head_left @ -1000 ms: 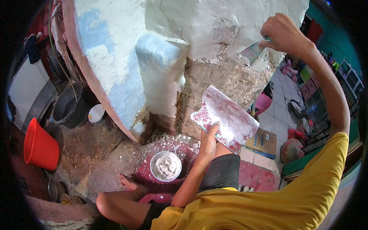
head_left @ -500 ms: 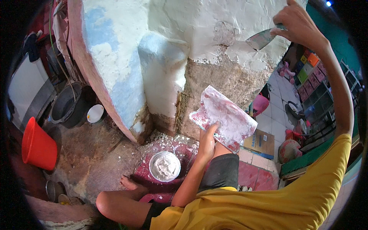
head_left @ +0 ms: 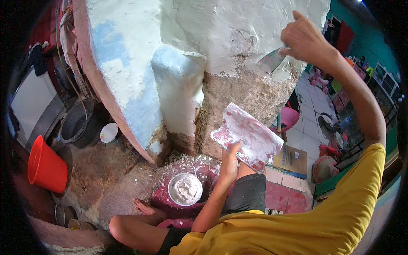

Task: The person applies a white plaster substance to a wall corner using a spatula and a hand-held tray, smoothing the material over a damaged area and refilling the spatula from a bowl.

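The right hand (head_left: 305,41) has a putty knife (head_left: 271,61) in its grip at the partly coated wall (head_left: 244,91), the left hand (head_left: 230,165) a smeared board (head_left: 251,134).

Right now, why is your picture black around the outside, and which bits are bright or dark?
Head view: the fisheye picture is round, so its corners stay black; head view: the white-and-pale-blue plastered wall is brightly lit, while the round black tub sits in dimmer light, its inside shadowed; head view: a small white light glares at the top right.
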The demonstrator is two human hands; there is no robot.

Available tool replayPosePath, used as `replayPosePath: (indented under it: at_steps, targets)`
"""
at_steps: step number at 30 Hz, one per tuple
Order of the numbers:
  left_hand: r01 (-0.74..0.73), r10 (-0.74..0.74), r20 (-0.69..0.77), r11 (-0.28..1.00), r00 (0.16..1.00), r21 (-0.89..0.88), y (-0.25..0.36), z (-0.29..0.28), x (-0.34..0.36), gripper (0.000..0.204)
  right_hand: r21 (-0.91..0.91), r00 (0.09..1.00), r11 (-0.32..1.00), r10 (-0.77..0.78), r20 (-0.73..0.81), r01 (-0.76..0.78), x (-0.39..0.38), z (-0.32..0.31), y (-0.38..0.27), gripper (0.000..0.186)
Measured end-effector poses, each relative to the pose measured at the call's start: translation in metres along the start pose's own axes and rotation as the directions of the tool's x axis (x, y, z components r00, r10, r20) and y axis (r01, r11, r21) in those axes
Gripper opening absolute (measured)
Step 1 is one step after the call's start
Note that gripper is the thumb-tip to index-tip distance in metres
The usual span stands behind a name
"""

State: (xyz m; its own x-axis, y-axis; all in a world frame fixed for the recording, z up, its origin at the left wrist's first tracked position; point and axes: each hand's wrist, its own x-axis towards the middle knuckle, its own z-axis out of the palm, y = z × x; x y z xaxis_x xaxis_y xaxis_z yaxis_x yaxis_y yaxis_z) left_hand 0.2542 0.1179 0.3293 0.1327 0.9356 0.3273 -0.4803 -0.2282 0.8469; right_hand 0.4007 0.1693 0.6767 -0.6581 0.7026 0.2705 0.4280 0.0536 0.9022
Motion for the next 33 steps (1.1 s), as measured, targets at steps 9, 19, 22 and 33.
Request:
replayPosePath:
  at_steps: [9,19,22,33]
  targets:
    - [0.055,-0.057,-0.007,0.982,0.998,-0.179,0.003,0.006,0.001,0.041,0.029,0.990,0.990,0.133,0.042,-0.135,-0.020,-0.052,0.015,0.032]
    - [0.126,-0.111,0.059,0.900,0.992,-0.417,-0.009,0.007,-0.001,0.026,-0.028,0.978,0.991,0.134,0.161,-0.132,-0.024,-0.016,-0.010,0.035]
    - [0.105,-0.077,0.083,0.899,0.994,-0.425,-0.003,0.007,0.000,0.027,-0.088,0.970,0.981,0.187,0.153,-0.175,-0.033,-0.024,0.005,0.028]
    - [-0.007,0.012,0.100,0.999,0.995,-0.042,-0.007,-0.004,-0.002,0.025,0.044,0.912,0.942,0.308,0.272,-0.332,-0.065,-0.053,-0.004,0.031]
